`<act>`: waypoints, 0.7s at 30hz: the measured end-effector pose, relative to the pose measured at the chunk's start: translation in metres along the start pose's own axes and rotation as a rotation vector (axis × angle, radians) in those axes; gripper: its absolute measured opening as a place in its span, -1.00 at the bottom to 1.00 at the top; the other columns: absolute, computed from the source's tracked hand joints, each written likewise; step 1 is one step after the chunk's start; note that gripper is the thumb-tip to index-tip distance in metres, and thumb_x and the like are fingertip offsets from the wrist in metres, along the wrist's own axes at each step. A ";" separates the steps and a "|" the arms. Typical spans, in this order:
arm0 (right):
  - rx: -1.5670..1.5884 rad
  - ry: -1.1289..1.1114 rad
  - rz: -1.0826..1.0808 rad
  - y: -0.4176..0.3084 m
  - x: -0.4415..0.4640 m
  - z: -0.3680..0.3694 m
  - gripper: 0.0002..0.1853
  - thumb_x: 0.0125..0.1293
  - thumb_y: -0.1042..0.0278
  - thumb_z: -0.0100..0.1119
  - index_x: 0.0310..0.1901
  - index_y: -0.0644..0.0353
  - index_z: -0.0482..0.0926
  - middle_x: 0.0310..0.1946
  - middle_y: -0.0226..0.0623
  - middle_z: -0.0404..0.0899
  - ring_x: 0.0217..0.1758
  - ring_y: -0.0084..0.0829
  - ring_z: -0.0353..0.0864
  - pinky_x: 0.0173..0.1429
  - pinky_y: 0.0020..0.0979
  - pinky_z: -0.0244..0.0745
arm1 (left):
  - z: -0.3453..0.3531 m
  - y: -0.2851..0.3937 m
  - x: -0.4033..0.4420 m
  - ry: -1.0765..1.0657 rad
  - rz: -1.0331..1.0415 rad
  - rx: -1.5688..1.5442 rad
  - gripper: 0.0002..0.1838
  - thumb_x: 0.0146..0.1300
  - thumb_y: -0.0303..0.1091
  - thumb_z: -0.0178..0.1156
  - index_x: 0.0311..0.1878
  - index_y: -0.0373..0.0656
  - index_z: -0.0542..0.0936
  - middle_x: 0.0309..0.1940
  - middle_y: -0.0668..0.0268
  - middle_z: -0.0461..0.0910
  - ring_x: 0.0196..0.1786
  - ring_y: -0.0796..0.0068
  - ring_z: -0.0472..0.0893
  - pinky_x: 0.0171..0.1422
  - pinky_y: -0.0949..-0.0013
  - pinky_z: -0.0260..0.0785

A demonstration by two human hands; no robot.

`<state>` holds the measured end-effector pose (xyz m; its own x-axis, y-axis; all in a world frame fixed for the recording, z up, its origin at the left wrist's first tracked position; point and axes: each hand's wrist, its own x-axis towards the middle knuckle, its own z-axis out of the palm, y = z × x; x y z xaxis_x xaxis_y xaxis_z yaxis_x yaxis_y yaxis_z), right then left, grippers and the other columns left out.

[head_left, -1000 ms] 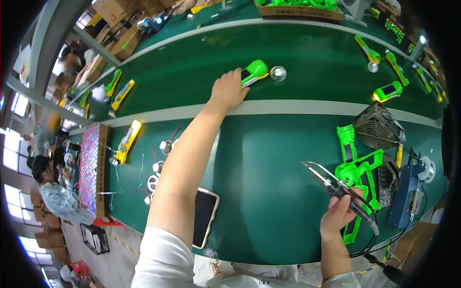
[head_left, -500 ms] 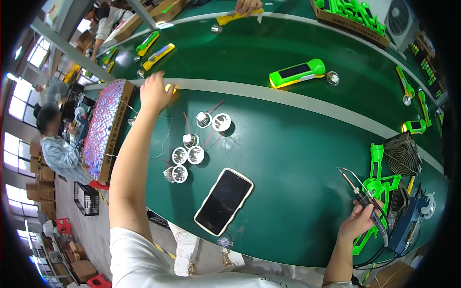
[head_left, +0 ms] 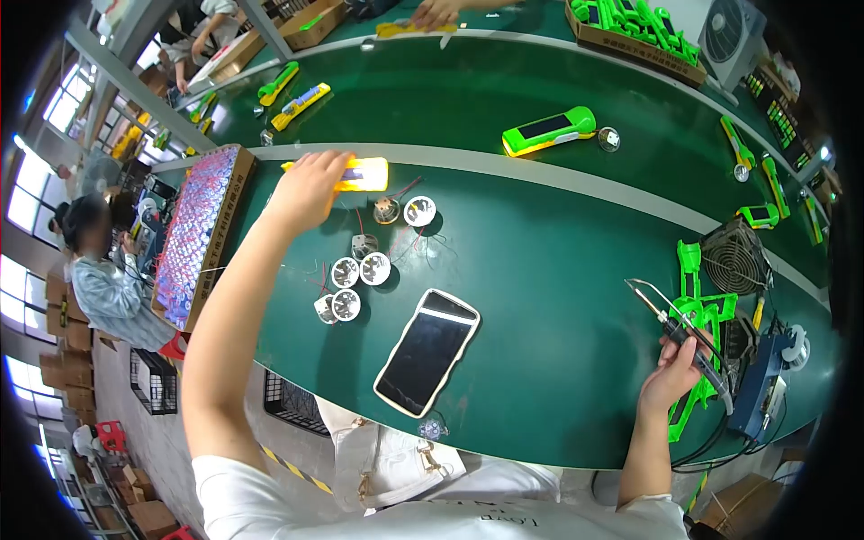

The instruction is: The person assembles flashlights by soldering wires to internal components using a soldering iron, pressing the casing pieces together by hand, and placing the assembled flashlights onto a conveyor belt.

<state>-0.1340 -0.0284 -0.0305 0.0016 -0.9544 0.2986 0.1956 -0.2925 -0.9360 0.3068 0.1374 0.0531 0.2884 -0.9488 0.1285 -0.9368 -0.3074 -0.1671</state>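
My left hand [head_left: 310,191] is closed around a yellow lamp housing [head_left: 367,175] near the grey strip along the table's far side. Part of the housing is hidden under the fingers. Several round lamp reflectors [head_left: 375,268] with thin red wires lie just below it. On the right, my right hand [head_left: 670,376] grips a soldering iron [head_left: 681,335], its tip pointing up and left above the table. Bright green plastic housings [head_left: 691,270] lie beside and behind that hand. Between my hands a smartphone [head_left: 427,354] in a pale case rests on the table.
A box of small shiny parts [head_left: 200,229] stands at the left edge. A blue soldering station [head_left: 760,391] and a small fan [head_left: 736,258] are at the right. Green-yellow lamps [head_left: 551,131] lie on the green strip beyond. A co-worker's hand [head_left: 436,13] is at the top.
My left hand has come right and nearer with the yellow housing, which now shows clearly. My right hand keeps the soldering iron. At the top, the co-worker's hand has shifted left.
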 end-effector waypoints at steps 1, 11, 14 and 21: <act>0.000 0.013 0.007 -0.002 0.000 0.000 -0.85 0.32 0.36 -0.20 -0.20 0.25 0.31 -0.65 -0.48 0.23 -0.63 -0.71 0.15 -0.41 -0.63 0.23 | -0.014 0.015 -0.001 -0.017 0.078 0.005 -0.52 -0.06 -0.52 0.12 0.03 -0.14 0.35 -0.10 0.23 0.44 0.03 0.22 0.41 0.18 0.17 0.18; 0.065 0.105 -0.046 -0.013 0.013 -0.001 -0.85 0.33 0.34 -0.19 -0.32 0.21 0.29 -0.68 -0.49 0.20 -0.64 -0.70 0.13 -0.44 -0.63 0.20 | -0.052 0.193 -0.028 0.181 1.012 0.080 -0.77 -0.02 -0.29 0.07 -0.23 -0.02 0.44 -0.25 0.43 0.44 0.01 0.47 0.40 0.18 0.32 0.19; 0.053 0.148 -0.029 -0.016 0.015 -0.001 -0.85 0.33 0.33 -0.18 -0.34 0.21 0.28 -0.68 -0.48 0.20 -0.64 -0.69 0.13 -0.44 -0.60 0.19 | -0.040 0.220 -0.041 0.188 1.213 0.161 -0.68 0.01 -0.29 0.06 -0.09 0.02 0.39 -0.08 0.44 0.41 0.12 0.49 0.32 0.29 0.33 0.05; 0.073 0.085 -0.032 -0.013 0.012 0.000 -0.84 0.33 0.34 -0.18 -0.33 0.23 0.31 -0.70 -0.49 0.19 -0.65 -0.68 0.14 -0.40 -0.57 0.26 | -0.004 0.232 -0.065 0.267 1.398 0.294 -0.65 0.04 -0.29 0.04 -0.04 0.00 0.35 0.07 0.41 0.34 0.21 0.52 0.22 0.31 0.34 0.03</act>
<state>-0.1364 -0.0366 -0.0150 -0.0879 -0.9471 0.3086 0.2651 -0.3209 -0.9093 0.0704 0.1278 0.0103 -0.8835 -0.4483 -0.1356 -0.3327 0.8045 -0.4920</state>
